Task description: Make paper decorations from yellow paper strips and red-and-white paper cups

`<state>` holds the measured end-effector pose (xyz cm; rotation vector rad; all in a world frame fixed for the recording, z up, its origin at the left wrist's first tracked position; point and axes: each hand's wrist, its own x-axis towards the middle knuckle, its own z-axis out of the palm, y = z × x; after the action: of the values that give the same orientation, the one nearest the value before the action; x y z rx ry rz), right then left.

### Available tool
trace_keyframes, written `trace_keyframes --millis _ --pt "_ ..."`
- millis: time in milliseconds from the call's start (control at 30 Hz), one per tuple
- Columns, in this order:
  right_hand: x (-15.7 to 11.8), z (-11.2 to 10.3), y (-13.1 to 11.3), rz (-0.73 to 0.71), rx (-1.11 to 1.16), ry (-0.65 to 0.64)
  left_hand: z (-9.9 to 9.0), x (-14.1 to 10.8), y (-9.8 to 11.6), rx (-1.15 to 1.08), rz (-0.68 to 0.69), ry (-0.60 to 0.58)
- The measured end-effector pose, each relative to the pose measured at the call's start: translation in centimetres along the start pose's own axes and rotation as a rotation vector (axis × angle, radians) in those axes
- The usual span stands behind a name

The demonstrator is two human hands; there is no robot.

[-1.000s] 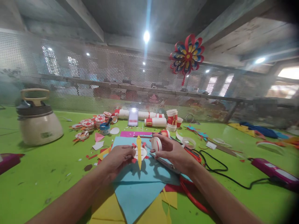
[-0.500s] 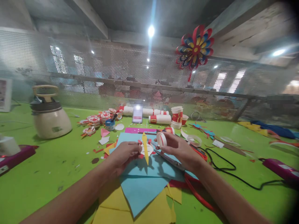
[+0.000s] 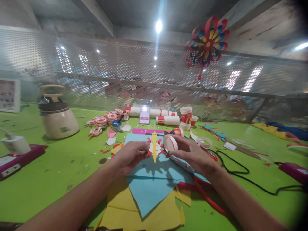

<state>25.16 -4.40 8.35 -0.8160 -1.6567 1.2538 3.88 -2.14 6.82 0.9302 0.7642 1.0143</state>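
My left hand (image 3: 132, 155) pinches the left edge of a paper turtle (image 3: 158, 148), a white piece marked with lines and fitted with small red legs. Along its middle runs a yellow paper strip (image 3: 154, 150), with eyes at the top and a pointed lower end. Between the thumb and fingers of my right hand (image 3: 192, 153) is a cut-off cup bottom (image 3: 170, 143), white with a red edge, its round face tilted toward me. It sits right beside the turtle; whether they touch, I cannot tell. Blue paper (image 3: 151, 192) lies under both hands.
Scissors with red handles (image 3: 204, 199) and a grey tool with a cord (image 3: 180, 163) lie by my right hand. Behind are paper cups (image 3: 186, 117), a blue jar (image 3: 116, 125), finished turtles (image 3: 101, 120) and a phone (image 3: 144, 115). A kettle (image 3: 59, 118) and a power strip (image 3: 24, 158) stand left.
The cup bottom in my right hand has turned so its round face shows more, and it is closer to the turtle. The turtle is raised slightly. The whole view has shifted a little.
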Motion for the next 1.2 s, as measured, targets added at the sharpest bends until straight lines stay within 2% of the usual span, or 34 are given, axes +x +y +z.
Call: trace_keyframes --millis 133,300,533,800,967,1200 --pt "-0.1 -0.1 0.1 -0.021 0.01 0.044 0.0 0.0 0.0 -0.116 -0.049 -0.003" --pt "-0.3 -0.2 0.2 -0.052 0.004 0.069 0.4 -0.3 0.1 -0.145 -0.063 -0.032" --pt "-0.2 0.2 -0.4 -0.154 -0.048 0.027 0.7 -0.7 0.1 -0.135 -0.022 -0.119" --pt "-0.5 0.4 -0.7 -0.202 -0.14 0.005 0.9 -1.1 0.5 -0.195 0.03 -0.208" --pt "-0.7 0.4 -0.8 -0.238 -0.139 -0.037 1.0 -1.1 0.6 -0.235 0.014 -0.209" --pt "-0.8 0.4 -0.9 -0.249 -0.193 -0.033 1.2 -0.8 0.2 -0.265 -0.01 -0.196"
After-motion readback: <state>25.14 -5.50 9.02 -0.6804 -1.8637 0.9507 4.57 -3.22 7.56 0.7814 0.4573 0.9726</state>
